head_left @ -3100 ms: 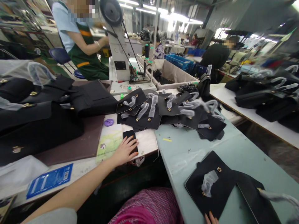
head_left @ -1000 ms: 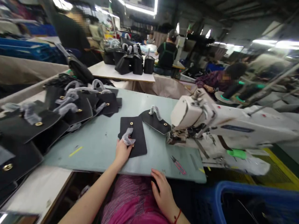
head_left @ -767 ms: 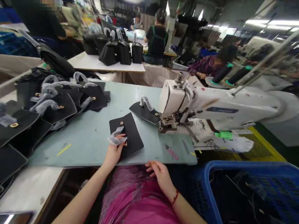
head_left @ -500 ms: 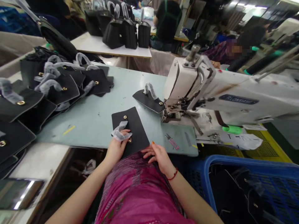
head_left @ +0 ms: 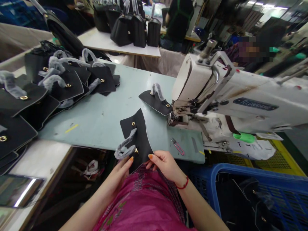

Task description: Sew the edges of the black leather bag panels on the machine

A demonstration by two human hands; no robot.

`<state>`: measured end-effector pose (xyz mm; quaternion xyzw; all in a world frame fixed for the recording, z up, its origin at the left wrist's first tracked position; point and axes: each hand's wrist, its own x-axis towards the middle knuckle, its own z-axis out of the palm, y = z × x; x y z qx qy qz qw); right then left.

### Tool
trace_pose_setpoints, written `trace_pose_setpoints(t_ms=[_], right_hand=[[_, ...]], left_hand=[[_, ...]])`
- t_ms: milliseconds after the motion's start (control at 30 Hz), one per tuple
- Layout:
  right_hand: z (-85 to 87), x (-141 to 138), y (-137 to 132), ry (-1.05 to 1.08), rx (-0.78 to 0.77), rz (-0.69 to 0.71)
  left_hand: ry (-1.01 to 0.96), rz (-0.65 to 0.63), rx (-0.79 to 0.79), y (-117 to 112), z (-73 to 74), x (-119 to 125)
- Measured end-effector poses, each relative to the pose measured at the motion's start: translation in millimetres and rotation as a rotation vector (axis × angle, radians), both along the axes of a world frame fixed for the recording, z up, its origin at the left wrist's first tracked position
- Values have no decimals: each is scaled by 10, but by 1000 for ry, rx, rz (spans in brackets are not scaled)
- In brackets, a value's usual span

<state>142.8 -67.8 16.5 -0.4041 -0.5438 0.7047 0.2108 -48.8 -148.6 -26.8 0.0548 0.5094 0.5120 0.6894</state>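
A black bag panel point(head_left: 141, 136) with gold fittings lies partly on the pale green table, its near end over my lap. Its handle point(head_left: 125, 147), wrapped in whitish film, stands up at the left. My left hand point(head_left: 121, 170) is closed at the panel's near left edge, thumb on top and the other fingers mostly hidden. With thumb above and fingers below, my right hand point(head_left: 166, 163) pinches the near right corner. Beyond it, a second bag panel point(head_left: 157, 102) with a wrapped handle rests beside the sewing machine's point(head_left: 185, 93) needle area.
Several black bag panels point(head_left: 72, 83) are piled on the table's left. Pink-handled thread snips point(head_left: 178, 147) lie near the front edge. A blue basket point(head_left: 214, 179) with black pieces stands at the right. Finished black bags point(head_left: 139, 32) stand on a table behind, near a person point(head_left: 180, 22).
The panel's near end has come towards my lap and the panel now bends. My left hand has slid from the handle to the near edge; my right thumb has closed onto the corner.
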Motion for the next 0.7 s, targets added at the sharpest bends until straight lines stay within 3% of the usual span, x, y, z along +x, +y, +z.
trace_pose_setpoints(t_ms=[100, 167, 233, 333, 433, 500, 600, 700], right_hand=[[192, 16, -46, 35, 58, 97], [301, 22, -87, 48, 126, 117], [378, 31, -132, 37, 211, 99], [407, 43, -166, -13, 258, -29], [329, 28, -112, 11, 111, -164], [228, 5, -18, 58, 15, -208], [33, -4, 174, 29, 14, -200], [-156, 33, 317, -240, 161, -174]], left_hand=[[-328, -140, 57, 116, 174, 109], [-442, -177, 96, 235, 249, 190], [-441, -144, 80, 343, 299, 281], [-215, 30, 27, 462, 359, 399], [91, 200, 93, 512, 401, 433], [196, 177, 173, 492, 392, 402], [164, 121, 213, 376, 269, 300], [50, 235, 110, 197, 13, 170]])
